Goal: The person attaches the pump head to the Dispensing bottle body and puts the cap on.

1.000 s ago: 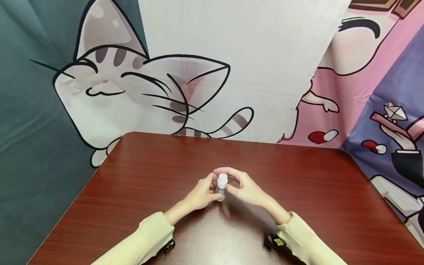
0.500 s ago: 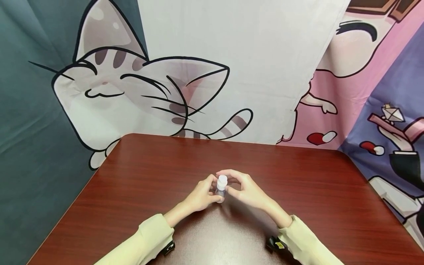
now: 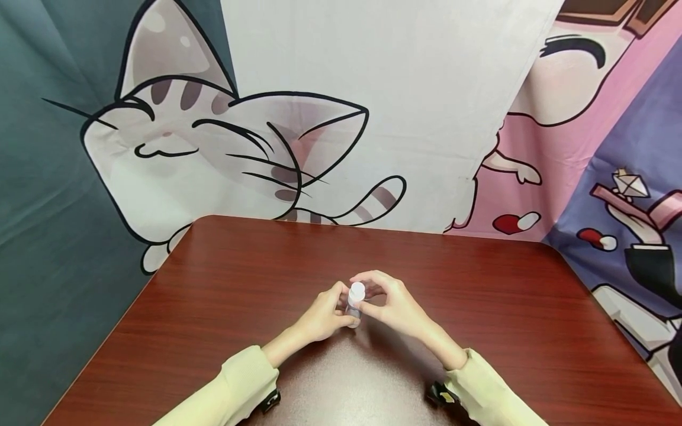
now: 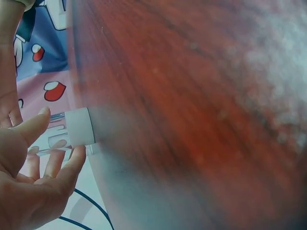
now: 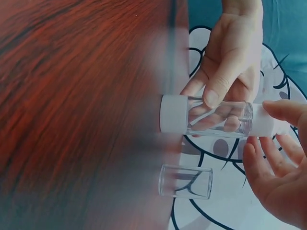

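Observation:
A small spray bottle (image 3: 356, 297) stands upright close over the table, with a clear body, a white base (image 5: 173, 114) and a stepped white top (image 5: 262, 120). A thin white tube shows inside its body. My left hand (image 3: 321, 313) holds the bottle's body, thumb on the near side and fingers around the far side. From the right, my right hand (image 3: 396, 305) pinches the white top between thumb and fingers. A clear, cup-shaped cylinder (image 5: 186, 182) stands on the table beside the bottle in the right wrist view; the right hand hides it in the head view.
The dark red wooden table (image 3: 256, 254) spreads around both hands, its far edge meeting a cartoon-printed curtain (image 3: 426, 118). Black wrist devices (image 3: 442, 393) sit under the pale green sleeves (image 3: 245, 373).
My right hand has shifted slightly left, and its thumb now overlaps the bottle below the white top. The left hand keeps its hold on the body. The view has tilted slightly.

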Demonstrator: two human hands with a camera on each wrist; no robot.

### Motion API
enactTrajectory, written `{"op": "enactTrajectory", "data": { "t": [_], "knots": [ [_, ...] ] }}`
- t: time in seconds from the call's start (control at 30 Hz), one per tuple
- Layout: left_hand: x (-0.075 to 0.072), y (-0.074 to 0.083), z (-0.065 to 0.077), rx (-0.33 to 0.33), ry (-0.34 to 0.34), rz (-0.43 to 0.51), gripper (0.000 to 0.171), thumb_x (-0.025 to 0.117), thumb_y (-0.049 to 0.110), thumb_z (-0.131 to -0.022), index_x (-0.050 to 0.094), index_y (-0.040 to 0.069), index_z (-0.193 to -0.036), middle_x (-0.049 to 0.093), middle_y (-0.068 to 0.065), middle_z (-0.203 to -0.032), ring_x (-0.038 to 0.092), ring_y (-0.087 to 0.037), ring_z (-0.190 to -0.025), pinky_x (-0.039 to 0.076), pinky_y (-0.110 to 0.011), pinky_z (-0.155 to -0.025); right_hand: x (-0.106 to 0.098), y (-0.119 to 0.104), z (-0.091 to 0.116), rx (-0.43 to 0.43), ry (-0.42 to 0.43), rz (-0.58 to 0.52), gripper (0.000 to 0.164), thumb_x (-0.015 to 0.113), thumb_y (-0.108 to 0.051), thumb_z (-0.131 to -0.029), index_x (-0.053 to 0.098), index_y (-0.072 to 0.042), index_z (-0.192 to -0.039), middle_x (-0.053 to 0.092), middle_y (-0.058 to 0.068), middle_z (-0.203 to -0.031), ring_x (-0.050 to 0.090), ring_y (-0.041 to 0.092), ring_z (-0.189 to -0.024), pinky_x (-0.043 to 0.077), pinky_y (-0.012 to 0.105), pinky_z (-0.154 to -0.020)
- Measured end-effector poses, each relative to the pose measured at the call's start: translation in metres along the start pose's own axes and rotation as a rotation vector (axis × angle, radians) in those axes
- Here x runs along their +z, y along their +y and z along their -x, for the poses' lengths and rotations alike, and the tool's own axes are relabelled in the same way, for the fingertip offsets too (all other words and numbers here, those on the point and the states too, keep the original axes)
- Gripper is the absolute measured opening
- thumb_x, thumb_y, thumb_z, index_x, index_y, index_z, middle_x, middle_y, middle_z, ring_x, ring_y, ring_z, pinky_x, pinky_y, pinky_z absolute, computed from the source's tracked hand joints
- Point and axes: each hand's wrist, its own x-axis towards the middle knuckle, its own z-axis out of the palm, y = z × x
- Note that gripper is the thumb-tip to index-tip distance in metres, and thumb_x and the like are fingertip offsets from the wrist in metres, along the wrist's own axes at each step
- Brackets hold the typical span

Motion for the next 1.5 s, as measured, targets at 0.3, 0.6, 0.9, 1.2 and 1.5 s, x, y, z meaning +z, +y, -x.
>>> {"op": "enactTrajectory", "data": {
  "t": [0.3,0.6,0.9,1.2,1.5],
  "knots": [
    [-0.001,0.001,0.000,0.013,0.000,-0.035,0.036,0.073,0.006,-0.073,0.046,0.002,-0.096,0.061,-0.013,-0.097,0.062,-0.023,-0.089,0.056,-0.030,-0.077,0.012,0.020,-0.003,0.060,0.023,-0.053,0.035,0.073,-0.014,-0.074,0.060,-0.008,-0.106,0.063,0.009,-0.101,0.062,0.019,-0.083,0.057,0.035,-0.070],
    [-0.001,0.001,0.000,0.024,-0.004,-0.033,0.037,0.072,0.005,-0.074,0.046,0.002,-0.100,0.062,-0.012,-0.099,0.063,-0.020,-0.088,0.054,-0.019,-0.074,0.009,0.000,-0.003,-0.077,-0.019,-0.006,0.046,0.073,-0.007,-0.073,0.054,-0.004,-0.115,0.058,0.014,-0.111,0.058,0.025,-0.097,0.053,0.027,-0.081],
    [-0.002,0.002,-0.001,-0.030,-0.027,0.023,0.041,0.071,0.004,-0.074,0.045,0.002,-0.106,0.060,-0.011,-0.102,0.061,-0.018,-0.091,0.054,-0.020,-0.075,0.001,-0.003,-0.001,-0.056,-0.142,-0.077,0.038,0.055,0.005,-0.084,0.049,0.005,-0.121,0.056,0.020,-0.120,0.057,0.033,-0.103,0.051,0.036,-0.088],
    [0.000,0.002,-0.001,-0.024,-0.021,0.018,0.041,0.071,0.004,-0.074,0.044,0.000,-0.105,0.058,-0.015,-0.105,0.061,-0.023,-0.095,0.055,-0.024,-0.077,0.001,-0.002,0.001,-0.067,-0.144,-0.047,0.037,0.054,0.004,-0.085,0.050,0.002,-0.122,0.057,0.017,-0.120,0.057,0.030,-0.107,0.049,0.035,-0.091],
    [-0.001,0.001,-0.001,-0.034,-0.017,-0.012,0.040,0.072,0.005,-0.074,0.045,0.000,-0.103,0.061,-0.014,-0.100,0.061,-0.021,-0.092,0.055,-0.022,-0.075,0.001,0.003,0.001,-0.077,-0.131,-0.037,0.037,0.054,0.005,-0.085,0.050,0.003,-0.122,0.058,0.017,-0.118,0.058,0.029,-0.105,0.050,0.037,-0.090]
  ]
}}
